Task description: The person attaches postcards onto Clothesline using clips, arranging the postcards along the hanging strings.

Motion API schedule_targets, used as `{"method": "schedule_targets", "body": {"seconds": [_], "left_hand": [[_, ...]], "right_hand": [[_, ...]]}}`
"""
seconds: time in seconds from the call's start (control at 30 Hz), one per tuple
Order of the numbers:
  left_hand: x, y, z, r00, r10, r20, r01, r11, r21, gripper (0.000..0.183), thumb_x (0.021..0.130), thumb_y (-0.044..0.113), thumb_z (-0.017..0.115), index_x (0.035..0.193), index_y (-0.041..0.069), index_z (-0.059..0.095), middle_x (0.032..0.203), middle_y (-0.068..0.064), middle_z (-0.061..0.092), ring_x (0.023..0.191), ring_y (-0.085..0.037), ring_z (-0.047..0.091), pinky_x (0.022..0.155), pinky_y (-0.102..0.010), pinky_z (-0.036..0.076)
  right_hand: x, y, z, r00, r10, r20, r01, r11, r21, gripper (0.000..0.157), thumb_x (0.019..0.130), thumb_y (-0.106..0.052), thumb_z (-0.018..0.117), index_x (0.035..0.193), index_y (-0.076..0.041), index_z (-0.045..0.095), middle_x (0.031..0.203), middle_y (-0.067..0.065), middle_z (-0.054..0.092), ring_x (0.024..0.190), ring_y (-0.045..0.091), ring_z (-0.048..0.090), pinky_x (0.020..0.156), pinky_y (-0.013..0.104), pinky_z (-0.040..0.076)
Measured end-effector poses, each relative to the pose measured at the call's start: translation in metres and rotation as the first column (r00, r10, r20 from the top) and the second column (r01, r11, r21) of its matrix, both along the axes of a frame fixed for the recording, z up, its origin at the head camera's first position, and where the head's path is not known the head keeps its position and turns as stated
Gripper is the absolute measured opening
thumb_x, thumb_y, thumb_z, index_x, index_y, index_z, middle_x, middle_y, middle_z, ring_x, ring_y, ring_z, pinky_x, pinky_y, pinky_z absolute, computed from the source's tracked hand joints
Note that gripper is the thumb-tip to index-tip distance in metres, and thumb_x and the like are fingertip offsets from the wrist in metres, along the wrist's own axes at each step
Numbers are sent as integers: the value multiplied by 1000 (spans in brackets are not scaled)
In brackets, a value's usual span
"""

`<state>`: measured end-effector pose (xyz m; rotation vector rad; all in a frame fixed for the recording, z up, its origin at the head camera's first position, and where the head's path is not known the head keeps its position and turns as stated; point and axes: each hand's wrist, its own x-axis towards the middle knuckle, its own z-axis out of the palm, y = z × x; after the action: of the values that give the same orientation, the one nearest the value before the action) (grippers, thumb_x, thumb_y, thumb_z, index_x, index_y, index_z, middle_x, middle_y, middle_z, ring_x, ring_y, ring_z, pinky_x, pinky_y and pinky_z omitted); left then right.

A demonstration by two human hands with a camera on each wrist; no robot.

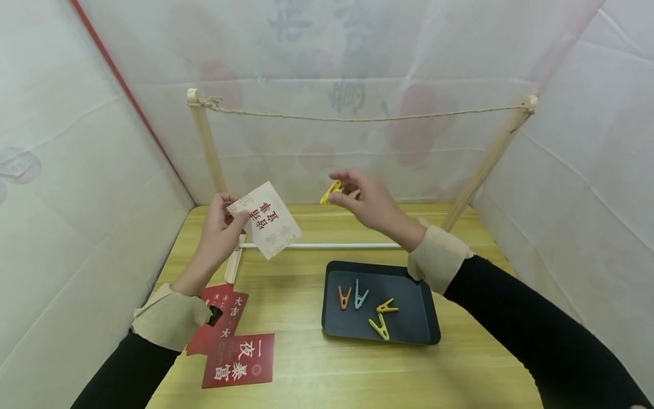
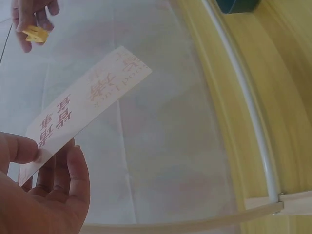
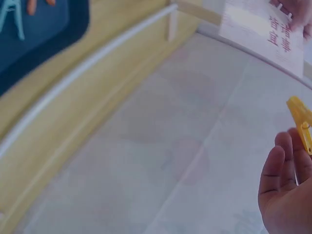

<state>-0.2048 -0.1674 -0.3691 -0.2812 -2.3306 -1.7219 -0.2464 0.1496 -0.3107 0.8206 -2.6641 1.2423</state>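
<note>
In the head view my left hand (image 1: 221, 230) pinches a white card (image 1: 271, 224) with red characters by its left corner, thumb on the front. The card is tilted in the air, below the left part of the twine (image 1: 352, 120). My right hand (image 1: 372, 203) holds a yellow clothespin (image 1: 331, 192) between thumb and fingers, to the right of the card and apart from it. The left wrist view shows the card (image 2: 92, 100) with the fingers behind it. In the right wrist view the yellow clothespin (image 3: 301, 122) sits at the fingertips, partly cut off by the frame edge.
The twine hangs between two wooden posts (image 1: 208, 147), joined low down by a white rod (image 1: 327, 246). A dark tray (image 1: 409, 326) holds several clothespins (image 1: 359, 295) in orange, blue and yellow. Red cards (image 1: 263, 363) lie by my left sleeve. Pale cloth walls surround the table.
</note>
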Motion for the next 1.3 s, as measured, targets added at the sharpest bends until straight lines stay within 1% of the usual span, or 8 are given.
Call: {"method": "schedule_targets", "body": {"seconds": [0.13,0.23,0.4,0.6,0.7,0.83,1.0,1.3], "left_hand": [[-2,2,8,1000,1,-21,-1,1000,24,30,101,8,49,125,-3,35,112,-24,62,82,-18,64,66,-22,55],[-3,3,12,1000,3,-25,-2,999,43,29,102,8,49,125,-3,35,110,-24,62,81,-18,63,65,-22,55],[-4,3,20,1000,7,-16,-5,996,86,25,102,8,48,123,2,36,109,-21,61,84,-19,63,67,-23,57],[-7,2,31,999,39,-7,-37,992,123,24,103,11,48,123,7,37,107,-14,61,86,-18,62,69,-24,57],[-8,3,34,998,59,-12,-57,989,136,25,103,12,48,125,9,38,109,-12,63,87,-18,62,70,-25,57],[-10,7,39,996,84,-21,-79,982,169,26,103,12,48,127,11,38,112,-11,62,91,-19,63,72,-26,56],[-14,15,47,992,117,-45,-105,972,209,29,103,10,49,130,12,39,113,-8,61,91,-19,61,71,-25,54],[-22,21,56,984,155,-87,-131,962,238,30,102,11,51,130,11,41,110,-5,61,86,-17,57,68,-23,49]], "right_hand": [[-8,-6,21,999,16,-42,-18,999,-46,36,95,-29,69,129,-18,61,108,-5,66,97,9,62,73,34,53],[-12,-11,35,996,34,-79,-39,997,-62,39,94,-26,70,131,-18,60,108,-5,67,96,8,63,74,34,53],[-16,-20,53,990,29,-140,-40,996,-78,46,92,-28,73,134,-18,58,107,-5,71,97,5,64,75,31,53],[-22,-31,77,989,-2,-150,-17,992,-126,41,89,-32,76,126,-18,64,110,-4,68,95,6,65,78,28,55],[-26,-36,88,987,-2,-160,-25,986,-162,40,87,-29,78,123,-15,66,107,-1,68,92,8,66,79,27,56],[-30,-41,102,975,-21,-223,-33,972,-234,39,84,-24,81,117,-9,69,102,2,70,89,9,65,77,25,55],[-31,-47,112,958,-30,-286,-61,951,-303,34,81,-18,84,108,-3,72,98,6,74,81,9,68,74,24,56],[-42,-52,125,960,-84,-267,-7,946,-323,26,81,-21,83,96,-2,74,90,8,76,71,14,69,68,23,56]]}}
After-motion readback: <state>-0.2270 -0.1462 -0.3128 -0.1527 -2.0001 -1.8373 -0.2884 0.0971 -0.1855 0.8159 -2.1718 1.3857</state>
